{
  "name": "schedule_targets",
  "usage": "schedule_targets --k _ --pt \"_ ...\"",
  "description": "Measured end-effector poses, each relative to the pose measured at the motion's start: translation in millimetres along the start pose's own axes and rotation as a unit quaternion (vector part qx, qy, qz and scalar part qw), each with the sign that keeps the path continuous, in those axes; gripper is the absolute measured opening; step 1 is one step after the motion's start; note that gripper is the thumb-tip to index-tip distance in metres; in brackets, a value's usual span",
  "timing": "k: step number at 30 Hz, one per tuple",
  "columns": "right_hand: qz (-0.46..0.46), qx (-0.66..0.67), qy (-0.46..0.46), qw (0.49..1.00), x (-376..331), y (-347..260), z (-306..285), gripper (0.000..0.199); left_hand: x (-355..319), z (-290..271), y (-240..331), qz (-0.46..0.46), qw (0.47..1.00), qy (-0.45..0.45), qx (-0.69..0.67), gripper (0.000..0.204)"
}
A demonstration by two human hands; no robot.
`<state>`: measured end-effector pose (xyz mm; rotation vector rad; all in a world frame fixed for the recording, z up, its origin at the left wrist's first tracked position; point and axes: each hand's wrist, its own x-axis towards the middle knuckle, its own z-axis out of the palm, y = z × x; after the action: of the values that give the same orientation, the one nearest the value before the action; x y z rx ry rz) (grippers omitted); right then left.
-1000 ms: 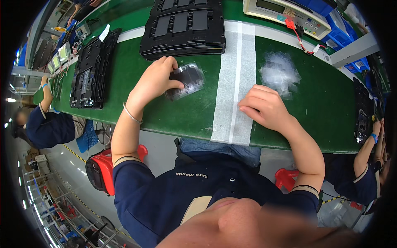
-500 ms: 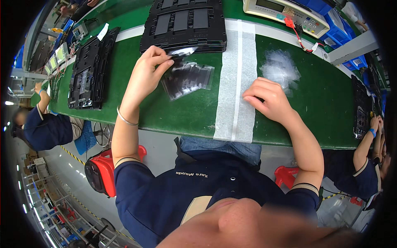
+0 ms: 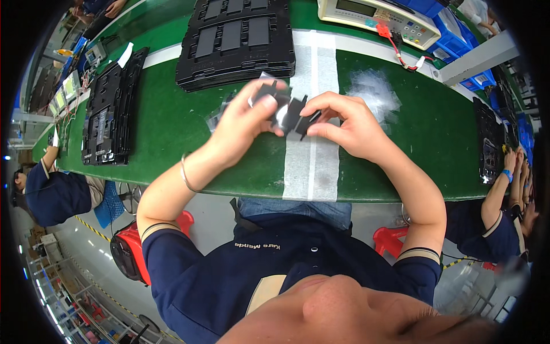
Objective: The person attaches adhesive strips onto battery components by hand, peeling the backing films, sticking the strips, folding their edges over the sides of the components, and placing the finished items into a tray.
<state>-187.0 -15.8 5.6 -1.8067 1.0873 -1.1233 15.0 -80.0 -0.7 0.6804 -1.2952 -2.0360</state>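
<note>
Over the white cloth strip [image 3: 298,172], both hands hold one small clear plastic film piece with black strips [image 3: 294,113]. My left hand [image 3: 243,120] grips its left part between thumb and fingers; blur hides some of its outline. Thumb and fingers of my right hand [image 3: 349,123] pinch the black right end. Partly hidden behind my left hand, similar film pieces [image 3: 213,119] lie on the green table. To the right of the strip, beyond my right hand, is a loose pile of clear film pieces [image 3: 375,97].
Stacked black trays [image 3: 235,60] with grey rectangular parts stand at the back; another black tray stack [image 3: 112,109] is on the left. A cream test instrument [image 3: 378,20] with a red connector sits at the back right. Co-workers [image 3: 57,183] sit on both sides.
My left hand has brought the film piece from the left pile rightward and nearer. My right hand has moved left from beside the clear pile and taken the other end. The view has shifted slightly.
</note>
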Motion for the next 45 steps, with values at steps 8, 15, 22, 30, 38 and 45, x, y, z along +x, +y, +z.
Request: schedule_targets --k 8,15,22,30,38,45 --pt "0.042 -0.017 -0.122 0.991 -20.4 0.5 -8.4 0.022 13.8 -7.7 -2.6 -0.051 0.956 -0.168 0.236 0.029" --pt "0.049 -0.064 -0.203 0.976 -49.6 -5.5 -17.9 0.01 0.0 8.8 -16.9 0.064 0.89 -0.211 0.398 0.02" --pt "0.044 -0.083 -0.236 0.967 -58.4 -12.7 -15.2 0.008 -6.4 19.4 -30.8 0.085 0.886 -0.233 0.392 0.019" --pt "0.175 0.059 -0.064 0.981 -58.7 6.5 -49.5 0.004 -5.8 11.2 -32.6 0.174 0.857 -0.131 0.466 0.025" --pt "0.054 -0.399 0.128 0.906 -52.6 37.1 -58.6 0.02 7.7 -29.7 6.4 0.191 0.722 -0.097 0.658 0.051" --pt "0.045 -0.363 0.172 0.915 -63.1 39.3 -62.2 0.017 -3.7 -46.7 24.4 0.075 0.686 -0.065 0.72 0.062"
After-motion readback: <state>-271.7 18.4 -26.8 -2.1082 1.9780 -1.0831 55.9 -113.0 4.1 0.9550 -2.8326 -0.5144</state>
